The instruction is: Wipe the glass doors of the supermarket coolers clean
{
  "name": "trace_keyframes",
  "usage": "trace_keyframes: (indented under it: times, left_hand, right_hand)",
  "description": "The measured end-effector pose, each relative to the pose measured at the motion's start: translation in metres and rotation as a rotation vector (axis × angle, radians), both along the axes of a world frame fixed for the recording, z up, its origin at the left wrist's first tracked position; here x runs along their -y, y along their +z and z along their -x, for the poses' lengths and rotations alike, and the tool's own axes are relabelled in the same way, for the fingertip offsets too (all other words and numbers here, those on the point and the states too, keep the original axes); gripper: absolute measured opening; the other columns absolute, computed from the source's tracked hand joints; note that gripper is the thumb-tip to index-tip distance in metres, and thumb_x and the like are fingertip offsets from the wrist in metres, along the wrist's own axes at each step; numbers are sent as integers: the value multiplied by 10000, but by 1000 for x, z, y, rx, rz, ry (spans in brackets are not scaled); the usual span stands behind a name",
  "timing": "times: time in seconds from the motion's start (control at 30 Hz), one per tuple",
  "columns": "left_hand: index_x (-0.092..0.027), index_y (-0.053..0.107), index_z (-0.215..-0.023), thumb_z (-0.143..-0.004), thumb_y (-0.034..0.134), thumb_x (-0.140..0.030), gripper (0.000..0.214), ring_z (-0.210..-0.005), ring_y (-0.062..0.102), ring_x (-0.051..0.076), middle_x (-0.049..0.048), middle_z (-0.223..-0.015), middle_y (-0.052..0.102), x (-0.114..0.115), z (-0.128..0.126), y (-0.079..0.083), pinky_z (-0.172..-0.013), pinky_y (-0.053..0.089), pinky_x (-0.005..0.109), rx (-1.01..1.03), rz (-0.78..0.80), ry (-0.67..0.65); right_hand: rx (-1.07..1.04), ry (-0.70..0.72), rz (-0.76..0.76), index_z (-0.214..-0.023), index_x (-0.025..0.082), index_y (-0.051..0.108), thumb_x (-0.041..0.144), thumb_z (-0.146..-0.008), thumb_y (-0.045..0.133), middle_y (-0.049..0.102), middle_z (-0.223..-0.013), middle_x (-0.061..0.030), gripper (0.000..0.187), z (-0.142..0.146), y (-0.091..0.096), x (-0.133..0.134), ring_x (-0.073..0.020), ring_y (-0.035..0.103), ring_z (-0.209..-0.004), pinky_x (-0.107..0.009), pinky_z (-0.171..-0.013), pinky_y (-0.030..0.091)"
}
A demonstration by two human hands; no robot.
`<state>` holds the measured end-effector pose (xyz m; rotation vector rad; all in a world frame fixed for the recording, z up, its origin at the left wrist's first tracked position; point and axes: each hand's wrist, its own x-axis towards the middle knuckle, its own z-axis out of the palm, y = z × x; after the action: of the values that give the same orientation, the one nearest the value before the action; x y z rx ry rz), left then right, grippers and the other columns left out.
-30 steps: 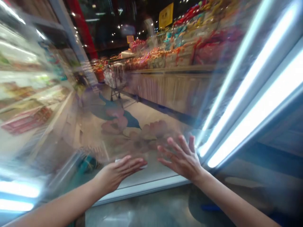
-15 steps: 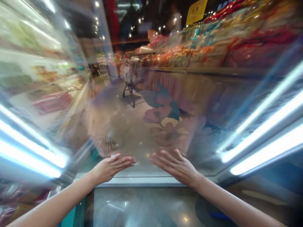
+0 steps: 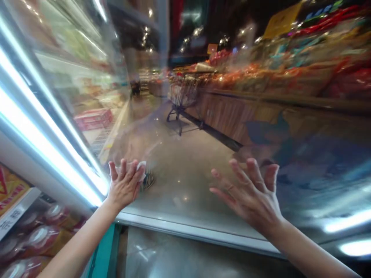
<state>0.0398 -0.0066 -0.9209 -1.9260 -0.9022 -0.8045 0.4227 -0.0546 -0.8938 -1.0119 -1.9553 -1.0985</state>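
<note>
My left hand (image 3: 124, 185) lies flat against a glass door (image 3: 185, 170), fingers stretched upward. A small white piece (image 3: 142, 166), perhaps a cloth or paper, shows from under its fingertips. My right hand (image 3: 252, 197) is open with fingers spread, at or just off the same glass to the right; whether it touches is unclear. The door's pale lower frame (image 3: 188, 229) runs just below both wrists. The view is smeared by motion.
Bright light strips (image 3: 43, 131) run along the left edge of a chilled case. Red wrapped packs (image 3: 34, 239) sit on a shelf at the lower left. Through the glass I see a shopping cart (image 3: 181, 96) in the aisle and a long goods display (image 3: 290, 73).
The view has swung, so the light strips moved from the right side to the left. My hands drew apart on the glass; the left went leftward and now points up.
</note>
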Motion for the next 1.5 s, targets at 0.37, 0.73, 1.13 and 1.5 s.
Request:
trace_keyframes:
  times: [0.37,0.73,1.13,1.5]
  left_hand:
    - [-158,4,-1666,-976,468,-174,832,-1613,-130,312,122,-1755,-43,-4,-29,-7,-1310,-51,634,545,-14,73]
    - [-129,43,-1666,-954,478,-130,834,-1628,-101,299,123,-1759,-36,7,-75,-1,-1321,-34,597,557,-10,91]
    - [-237,174,-1658,-886,563,-171,867,-1640,-27,258,-22,-1749,64,12,-135,-15,-1341,-61,540,160,-37,-115]
    - [-193,110,-1670,-917,528,-146,863,-1635,-99,247,-21,-1757,-4,17,-193,29,-1332,-116,514,217,-77,-110]
  right_hand:
    - [-118,20,-47,-1636,386,281,471,-921,735,135,-1735,48,851,53,9,-12,-290,-1,-1625,-594,-1321,9]
    - [-199,6,-67,-1643,370,270,452,-928,729,138,-1729,31,853,60,-8,-9,-254,25,-1627,-545,-1329,-21]
    - [-255,-75,-121,-1658,389,194,548,-932,688,67,-1743,39,893,-2,13,-7,-287,6,-1627,-598,-1321,53]
    - [-321,-81,-128,-1662,369,207,504,-937,692,90,-1745,33,883,-21,-5,-1,-269,51,-1633,-568,-1330,47]
